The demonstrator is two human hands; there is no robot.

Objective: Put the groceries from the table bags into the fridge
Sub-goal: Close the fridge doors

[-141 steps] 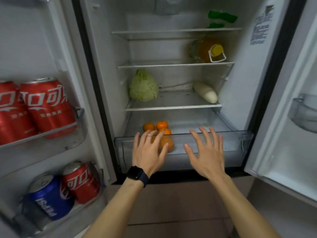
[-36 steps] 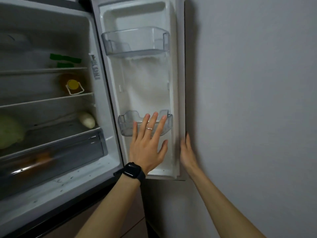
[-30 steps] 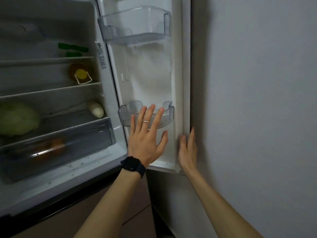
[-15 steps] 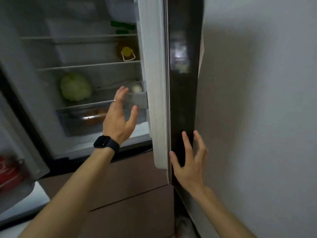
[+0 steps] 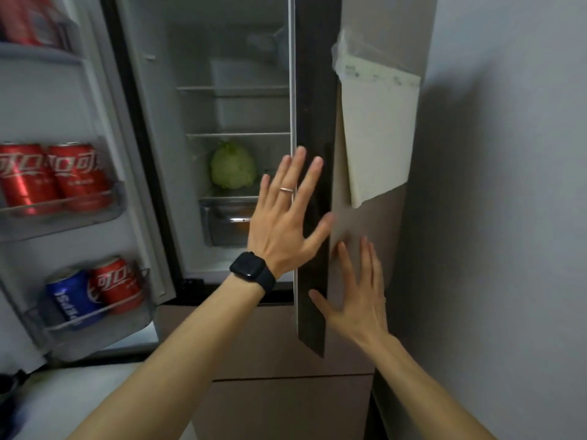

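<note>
The fridge's right door stands edge-on to me, more than halfway swung in, with its dark edge facing me. My right hand lies flat with spread fingers on the door's outer face. My left hand, with a ring and a black watch, is open with straight fingers at the door's dark edge. Inside the fridge a green cabbage sits on a shelf above the clear crisper drawer, where something orange shows faintly. The left door hangs wide open.
The left door's racks hold red cola cans in the middle and a blue can beside a red can below. A pale paper sheet hangs on the right door's front. A grey wall rises at right; brown lower drawers sit beneath.
The right door has swung from flat against the wall to nearly edge-on, hiding the fridge's right half. My right hand moved onto its outer face; my left hand shifted from the inner side to its edge.
</note>
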